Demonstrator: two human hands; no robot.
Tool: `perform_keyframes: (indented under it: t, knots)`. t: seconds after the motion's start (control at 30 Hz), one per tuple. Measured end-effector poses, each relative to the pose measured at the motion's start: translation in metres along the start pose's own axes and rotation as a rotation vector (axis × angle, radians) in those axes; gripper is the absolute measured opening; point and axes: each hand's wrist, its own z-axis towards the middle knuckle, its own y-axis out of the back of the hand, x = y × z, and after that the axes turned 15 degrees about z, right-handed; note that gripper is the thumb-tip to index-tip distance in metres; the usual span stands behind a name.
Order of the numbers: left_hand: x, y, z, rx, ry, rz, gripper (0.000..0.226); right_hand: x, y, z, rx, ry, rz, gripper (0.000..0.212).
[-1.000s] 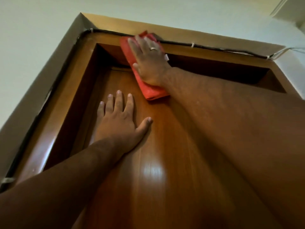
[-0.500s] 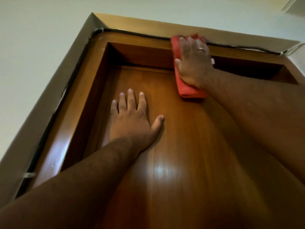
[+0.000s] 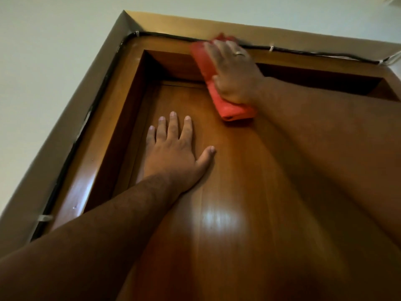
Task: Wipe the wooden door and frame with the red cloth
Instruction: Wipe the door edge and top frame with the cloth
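Back toward the top-left corner of the frame (image 3: 121, 88) the red cloth (image 3: 219, 98) has slid since half a second ago, when it sat further along the head rail to the right; the left hand (image 3: 173, 153) has kept its place on the door (image 3: 249, 213). That left hand lies flat, fingers spread apart and holding nothing, pressed on the panel below and right of the corner. The right hand (image 3: 234, 72), a ring on one finger, lies flat on top of the folded cloth, pinning it against the wood rather than gripping it. The cloth spans from the head rail, across the recess, onto the top of the door, right of the corner. Its upper end is blurred, so it probably touches the black cable (image 3: 91, 109) that runs round the frame, though I cannot be sure. To do this stroke well, I judge the palm should keep even pressure so the cloth follows the step between rail and door instead of bridging it, carry right into the corner where dust likely gathers, and stay just under the cable and its white clips so nothing is snagged. The bracing hand should hold the door steady against the push.
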Motion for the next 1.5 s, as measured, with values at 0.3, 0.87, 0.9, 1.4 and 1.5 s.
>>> perform_keyframes:
  t: [0.3,0.87,0.9,1.4,1.5]
  knots:
    - [-0.004,0.008,0.0,0.074,0.017,0.074,0.096,-0.202,0.113,-0.149,0.169,-0.636,-0.252,0.074]
    - [-0.249,0.03,-0.166,0.156,-0.387,-0.089,0.084,-0.162,0.12,-0.338,0.196,-0.512,-0.027,0.075]
    - [-0.249,0.029,-0.169,0.15,-0.382,-0.069,0.083,-0.145,0.121,-0.364,0.206,-0.507,-0.026,0.075]
    - [-0.249,0.03,-0.173,0.126,-0.397,-0.019,0.086,-0.068,0.133,-0.466,0.359,-0.557,-0.106,0.072]
    - [-0.249,0.03,-0.176,0.145,-0.391,-0.048,0.081,-0.085,0.135,-0.441,0.4,-0.553,-0.096,0.076]
